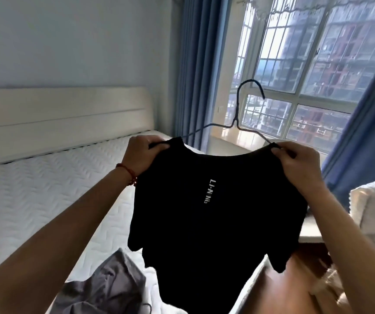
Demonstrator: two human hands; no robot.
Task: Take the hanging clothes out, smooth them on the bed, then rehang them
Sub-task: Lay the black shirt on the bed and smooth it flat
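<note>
Black short-sleeved T-shirt was on thin dark wire hanger; left hand and right hand pinched its shoulders. Rehanging looked unfinished; crumpled grey garment waited on white quilted bed.

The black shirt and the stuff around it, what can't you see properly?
- Hanger: in the head view, its ends are tucked inside the black shirt and under the left hand and right hand.
- Grey garment on the bed: cut off by the bottom edge.
- Things at bottom right: blurred.

Black T-shirt, white quilted mattress, blue curtains, grey garment
</note>
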